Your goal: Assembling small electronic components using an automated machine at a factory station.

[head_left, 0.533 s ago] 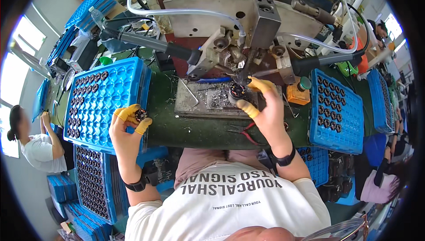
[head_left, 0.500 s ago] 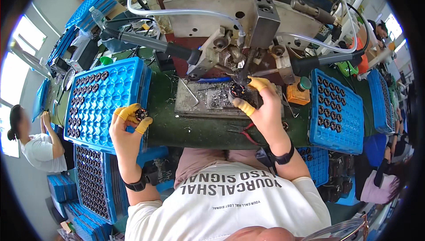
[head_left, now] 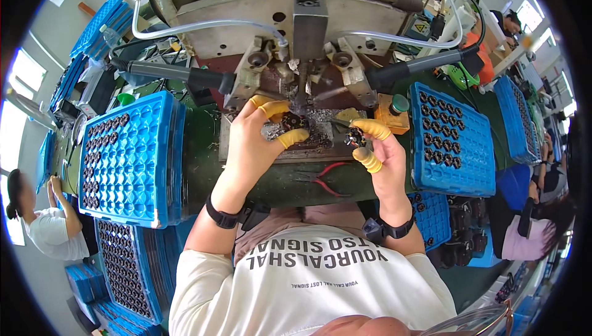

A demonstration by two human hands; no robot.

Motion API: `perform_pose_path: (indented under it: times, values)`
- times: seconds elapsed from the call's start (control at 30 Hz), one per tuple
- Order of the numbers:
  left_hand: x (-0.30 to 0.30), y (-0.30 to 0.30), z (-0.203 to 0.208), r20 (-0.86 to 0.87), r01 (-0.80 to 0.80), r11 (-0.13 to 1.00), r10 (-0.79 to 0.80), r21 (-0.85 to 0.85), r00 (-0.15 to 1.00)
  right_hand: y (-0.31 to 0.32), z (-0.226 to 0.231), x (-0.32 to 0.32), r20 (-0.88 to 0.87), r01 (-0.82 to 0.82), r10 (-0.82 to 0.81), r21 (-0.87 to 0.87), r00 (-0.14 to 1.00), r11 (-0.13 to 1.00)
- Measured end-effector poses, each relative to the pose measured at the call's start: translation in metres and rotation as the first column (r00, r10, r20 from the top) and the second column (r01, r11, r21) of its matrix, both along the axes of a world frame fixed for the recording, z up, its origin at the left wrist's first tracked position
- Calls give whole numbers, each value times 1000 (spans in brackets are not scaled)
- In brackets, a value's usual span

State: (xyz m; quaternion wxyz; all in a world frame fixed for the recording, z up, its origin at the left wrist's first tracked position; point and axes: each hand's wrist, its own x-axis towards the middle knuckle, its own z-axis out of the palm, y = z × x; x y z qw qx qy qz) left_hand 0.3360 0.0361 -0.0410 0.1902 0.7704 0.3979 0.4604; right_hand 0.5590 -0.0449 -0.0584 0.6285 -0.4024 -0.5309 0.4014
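Across to the machine [head_left: 309, 24] now with the left hand [head_left: 254, 138], away from its earlier spot beside the left tray, and drawn back to the right with the right hand [head_left: 388, 160], off the work spot. Hands apart, with a stretch of metal plate [head_left: 320, 153] showing between. On the left, clamped with finger and thumb, in yellow finger covers [head_left: 293, 138], on a round black part [head_left: 288, 121], just below the upright rod [head_left: 303, 89]. Resting on the plate or held just above it: cannot tell from this angle. On the right, pinched at the yellow tips, a second black part [head_left: 354, 137] with small pale bits, over the right end of the plate, near an orange box [head_left: 388, 120] with a round green lid [head_left: 399, 104]. Around both wrists, dark bands [head_left: 222, 215].

Below the plate, lying on the green bench [head_left: 271, 185], pliers [head_left: 316, 179] with red handles. Above, slanting in from both sides, grey handles [head_left: 166, 72], plus clear hoses [head_left: 203, 26] curving overhead. Out left, a blue tray [head_left: 139, 175] with black parts in its left and upper cups; lower down, more stacked blue trays [head_left: 151, 262], with rows of black parts on top. Out right, another blue tray [head_left: 475, 172], with parts grouped at its upper left. Farthest left, a co-worker [head_left: 58, 231] in a white top.
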Motion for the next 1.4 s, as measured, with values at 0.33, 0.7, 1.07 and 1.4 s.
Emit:
perform_pose_path:
  times: [0.33,0.7,1.07,1.4]
  values:
    - [9,7,-3,-57,67,978,-80,-198,995,2,-22,22,24,80,-79,-48,997,996]
    - [13,-5,-15,-31,28,999,-30,-39,999,13,-21,60,695,457,-638,474,331,753]
    - [-156,-71,48,-226,-217,966,183,-140,957,4,-56,94,773,405,-600,491,206,772]
    - [-446,-54,7,-646,-770,638,579,-19,497,-5,-22,99,562,458,-467,170,682,873]
